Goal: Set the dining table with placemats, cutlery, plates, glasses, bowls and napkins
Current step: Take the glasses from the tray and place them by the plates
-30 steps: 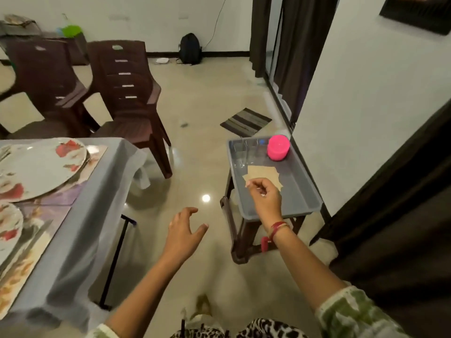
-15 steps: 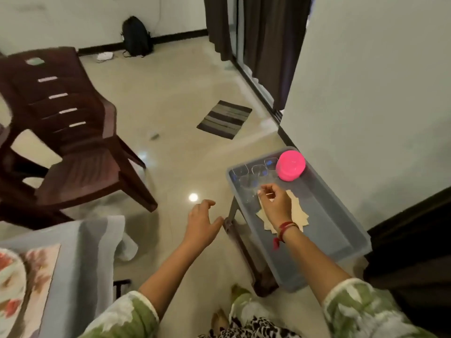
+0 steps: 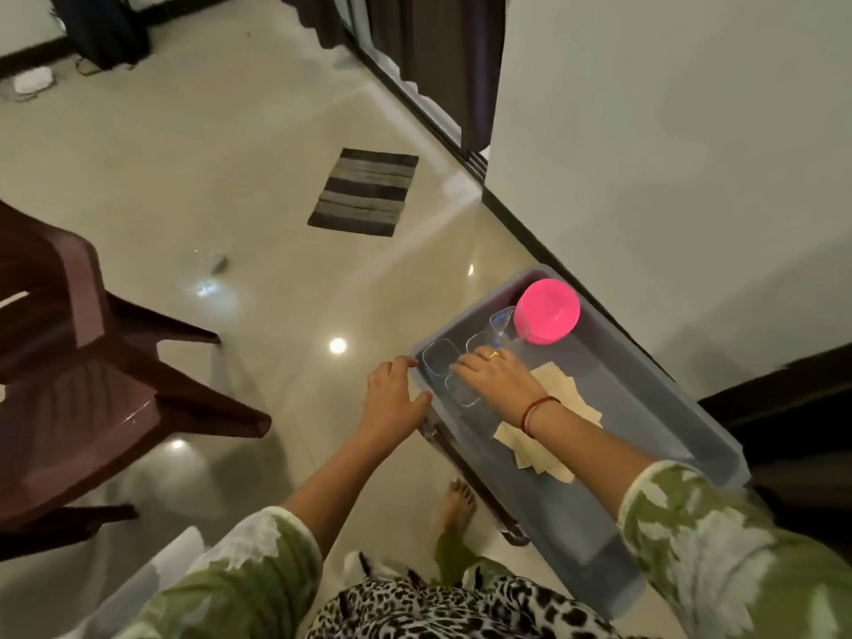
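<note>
Right hand at the glasses, far-left corner of the tray.
We find the right hand [image 3: 500, 378] fingers spread over the clear glasses [image 3: 442, 357]; the left hand [image 3: 392, 398], fingers apart, touches the grey tray [image 3: 645, 394] rim.

The floor [image 3: 239, 145] was glossy beige tile, with small bright spots of light reflected on it. A striped grey mat [image 3: 364, 192] lay near a dark skirting board along the plain white wall [image 3: 668, 131]. Dark curtains [image 3: 442, 48] hung by the doorway. A brown plastic chair [image 3: 78, 375] stood on the left, and a black bag [image 3: 103, 27] sat far back.
</note>
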A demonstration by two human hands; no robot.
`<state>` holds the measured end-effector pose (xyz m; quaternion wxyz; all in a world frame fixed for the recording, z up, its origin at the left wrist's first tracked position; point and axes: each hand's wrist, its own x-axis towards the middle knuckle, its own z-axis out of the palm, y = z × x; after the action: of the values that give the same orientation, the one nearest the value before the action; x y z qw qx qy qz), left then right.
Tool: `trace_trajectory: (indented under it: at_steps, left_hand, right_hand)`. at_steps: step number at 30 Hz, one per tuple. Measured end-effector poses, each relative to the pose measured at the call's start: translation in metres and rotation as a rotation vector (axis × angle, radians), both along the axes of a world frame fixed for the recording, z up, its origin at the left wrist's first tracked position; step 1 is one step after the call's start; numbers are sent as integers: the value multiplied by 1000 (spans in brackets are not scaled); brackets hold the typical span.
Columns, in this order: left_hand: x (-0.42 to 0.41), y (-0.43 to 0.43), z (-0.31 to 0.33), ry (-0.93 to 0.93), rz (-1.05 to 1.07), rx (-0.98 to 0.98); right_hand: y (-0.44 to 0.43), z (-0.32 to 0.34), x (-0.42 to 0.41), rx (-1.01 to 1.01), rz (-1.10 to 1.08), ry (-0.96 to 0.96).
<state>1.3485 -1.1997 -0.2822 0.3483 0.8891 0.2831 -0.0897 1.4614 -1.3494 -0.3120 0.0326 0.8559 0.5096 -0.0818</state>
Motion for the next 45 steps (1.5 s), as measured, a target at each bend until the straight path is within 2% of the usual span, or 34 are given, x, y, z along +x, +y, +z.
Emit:
trace_trajectory:
  at_steps: [6,9,12,16,20,23,27,31,37,41,45]
  left_hand:
    - [19,30,-9,46,-25,-15]
    - [23,47,-13,52,-17,-23]
    - [24,58,-17,77,-43,-31]
    - [32,68,-20,89,-85,-34]
    - [37,72,-24,112,-117,-45]
    - [38,74,-28,122,-151,-49]
    - [39,76,-30,118,-176,-60]
    - [38,81,-31,106,-180,-61]
    - [38,73,-33,57,-243,-92]
    - [36,64,-26,-97,-420,-194]
    - [42,49,-15,-220,-494,-285]
  right_hand:
    - [21,-15,19,-264,275,-142]
    - [27,-28,24,-273,346,-175]
    - [36,-24,23,-243,309,-147]
    - [48,-28,22,-402,213,-58]
    - [53,-37,19,-419,158,-57]
    - [55,-39,20,-370,140,-87]
    - [55,-40,24,-433,170,-9]
    - [55,-32,26,-458,199,-49]
    - [46,-12,25,-292,67,-90]
    - [43,29,25,-127,-67,-79]
    - [43,73,29,-82,-249,47]
